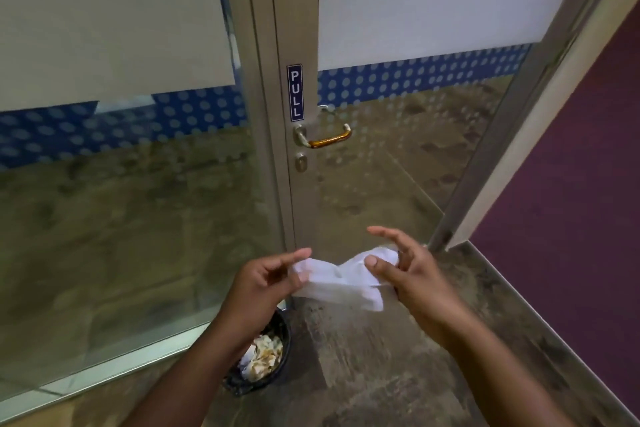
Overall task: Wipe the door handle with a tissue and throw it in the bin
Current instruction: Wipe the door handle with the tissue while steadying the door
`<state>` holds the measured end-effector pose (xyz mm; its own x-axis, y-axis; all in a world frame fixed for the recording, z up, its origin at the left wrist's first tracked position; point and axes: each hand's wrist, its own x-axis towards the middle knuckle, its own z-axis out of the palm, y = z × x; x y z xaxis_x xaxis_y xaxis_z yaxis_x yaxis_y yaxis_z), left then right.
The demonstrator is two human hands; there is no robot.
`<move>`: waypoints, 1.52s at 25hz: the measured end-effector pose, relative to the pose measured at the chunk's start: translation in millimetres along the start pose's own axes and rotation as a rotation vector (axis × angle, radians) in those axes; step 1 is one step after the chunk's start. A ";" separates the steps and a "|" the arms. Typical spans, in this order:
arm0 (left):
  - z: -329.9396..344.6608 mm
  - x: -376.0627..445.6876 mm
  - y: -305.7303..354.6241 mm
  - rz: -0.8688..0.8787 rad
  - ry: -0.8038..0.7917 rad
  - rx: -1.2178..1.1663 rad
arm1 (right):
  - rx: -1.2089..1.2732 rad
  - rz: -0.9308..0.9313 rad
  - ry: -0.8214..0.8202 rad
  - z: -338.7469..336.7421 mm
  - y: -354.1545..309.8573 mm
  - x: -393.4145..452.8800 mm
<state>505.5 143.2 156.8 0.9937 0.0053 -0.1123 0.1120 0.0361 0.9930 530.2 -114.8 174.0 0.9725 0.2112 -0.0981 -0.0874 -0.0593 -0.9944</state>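
A metal door handle (325, 139) smeared with an orange-brown stain sticks out from the aluminium frame of a glass door, under a blue PULL sticker (295, 92). Well below the handle I hold a white tissue (341, 279) stretched between both hands. My left hand (268, 279) pinches its left end. My right hand (405, 263) grips its right end, index finger raised. A black bin (282, 354) stands on the floor under my left forearm, holding crumpled stained tissues.
A keyhole (301, 163) sits just under the handle. Fixed glass panel (121, 218) on the left with frosted and dotted blue bands. A purple wall (571, 218) runs along the right. Mottled brown floor (381, 357) beneath me.
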 end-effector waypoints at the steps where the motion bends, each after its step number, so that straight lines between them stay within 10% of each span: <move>1: -1.1 4.1 0.8 0.009 0.044 0.052 | -0.019 -0.025 0.020 1.4 2.3 8.2; 12: -33.8 121.4 16.4 0.219 0.079 0.512 | -0.698 -0.038 0.095 -5.8 -8.6 105.1; 21: -46.8 224.7 35.1 0.133 0.036 0.250 | -0.128 0.018 0.281 -16.4 -25.8 190.1; 38: -11.8 317.6 54.1 0.204 0.450 0.539 | -0.682 -0.142 0.373 -49.4 -50.2 349.3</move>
<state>827.0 158.6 174.4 0.9083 0.3737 0.1883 0.0294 -0.5058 0.8622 884.9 -86.2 191.6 0.9832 -0.0720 0.1679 0.0776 -0.6671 -0.7409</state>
